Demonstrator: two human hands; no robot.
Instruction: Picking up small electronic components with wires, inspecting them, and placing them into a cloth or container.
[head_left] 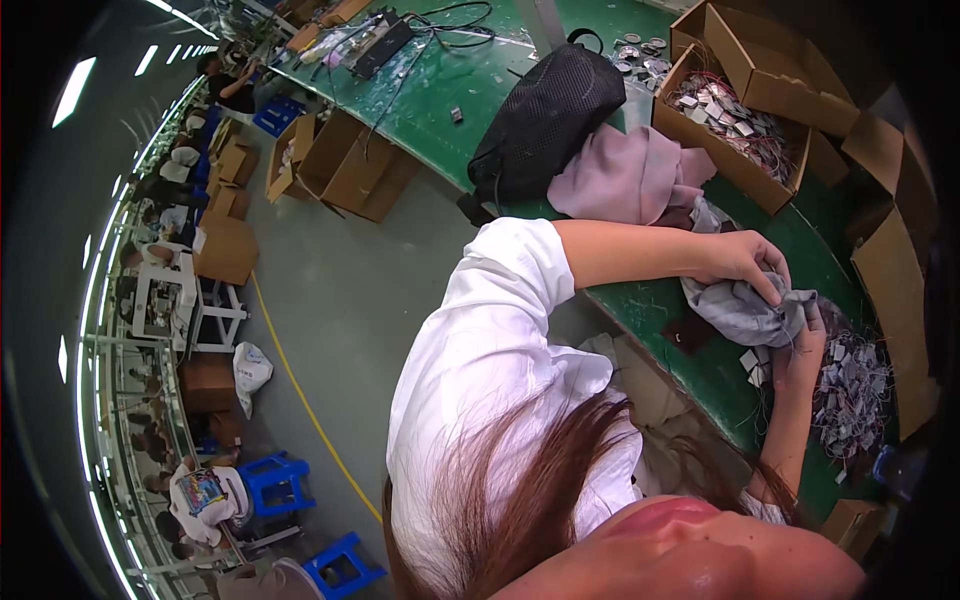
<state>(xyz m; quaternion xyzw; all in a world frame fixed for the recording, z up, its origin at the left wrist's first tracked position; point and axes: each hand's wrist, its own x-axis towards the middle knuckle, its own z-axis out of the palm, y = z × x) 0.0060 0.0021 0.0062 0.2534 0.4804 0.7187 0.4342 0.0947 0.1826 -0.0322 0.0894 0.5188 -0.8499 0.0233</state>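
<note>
A crumpled grey cloth (742,312) is bunched up between my two hands at the right side of the green table. My left hand (745,262) reaches over from above with bent fingers closed on its upper part. From below, my right hand (802,340) grips the lower right end, its fingers partly hidden by the folds. Just beyond my right wrist lies a pile of small silvery flat pieces with thin wires (850,395). A few pale flat pieces (755,365) sit beside that wrist, under the cloth.
A pink cloth (635,175) and a black mesh bag (545,115) lie by my left forearm. An open cardboard box (735,165) holds more wired pieces. Cardboard flaps (895,310) border the pile. Blue stools (275,485), boxes (365,165) and seated people (210,500) are to the left.
</note>
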